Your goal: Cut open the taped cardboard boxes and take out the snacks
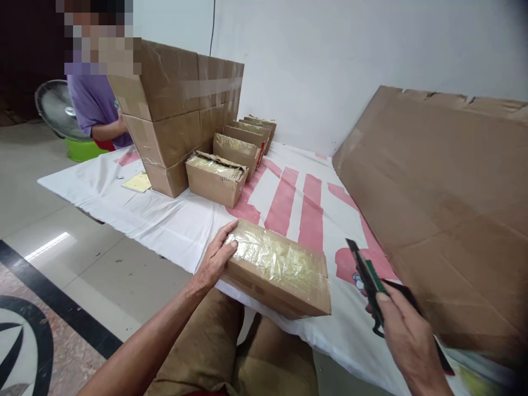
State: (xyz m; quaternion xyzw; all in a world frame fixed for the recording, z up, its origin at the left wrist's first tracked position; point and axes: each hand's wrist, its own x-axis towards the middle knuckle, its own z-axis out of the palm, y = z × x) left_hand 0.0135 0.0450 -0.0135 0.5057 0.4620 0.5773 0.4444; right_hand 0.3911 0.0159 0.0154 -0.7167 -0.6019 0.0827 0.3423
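Note:
My left hand [215,257] rests against the left end of a small cardboard box [280,269], fingers laid over its taped top, steadying it at the near edge of the table. My right hand [406,335] is closed on a green and black utility knife [367,278], blade pointing up and away, a short way to the right of the box and not touching it. The box top is covered in shiny clear tape.
A white cloth with red markings [289,198] covers the table. A row of small opened boxes [216,176] runs toward the wall beside stacked large cartons [177,110]. A big flattened cardboard sheet [445,209] leans at right. Another person in purple [97,110] and a fan [55,107] are at far left.

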